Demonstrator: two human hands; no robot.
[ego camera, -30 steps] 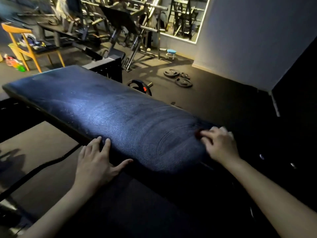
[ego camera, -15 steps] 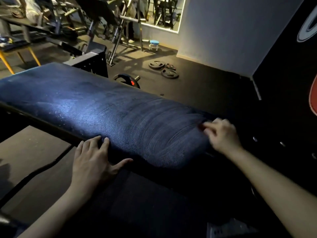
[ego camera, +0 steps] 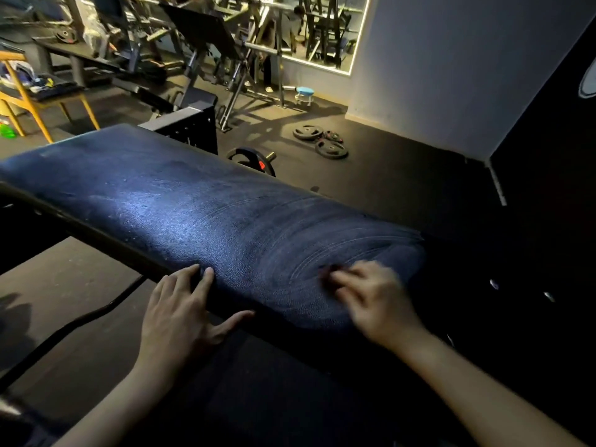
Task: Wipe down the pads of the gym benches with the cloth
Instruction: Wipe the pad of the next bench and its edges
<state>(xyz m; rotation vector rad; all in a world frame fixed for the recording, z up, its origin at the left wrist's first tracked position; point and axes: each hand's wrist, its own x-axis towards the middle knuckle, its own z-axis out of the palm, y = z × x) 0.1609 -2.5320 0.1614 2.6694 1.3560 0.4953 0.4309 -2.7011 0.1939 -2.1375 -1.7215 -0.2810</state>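
A long dark blue bench pad [ego camera: 180, 214] runs from the far left to the near right, with curved wipe streaks on its near end. My right hand [ego camera: 374, 298], blurred by motion, lies on the pad's near right end with fingers curled over a dark cloth [ego camera: 329, 269]; only a small dark reddish bit of the cloth shows past the fingertips. My left hand [ego camera: 180, 311] rests flat on the pad's near side edge, fingers spread and thumb stretched out along the edge.
Weight plates [ego camera: 319, 140] lie on the black rubber floor beyond the bench, one more plate [ego camera: 254, 159] right behind it. A black rack post [ego camera: 190, 124] stands at the pad's far side. A yellow chair [ego camera: 29, 98] is at far left. A dark wall is on the right.
My right hand has slid with the cloth from the pad's far right corner toward me and leftward along the pad's near end. The left hand stays put.
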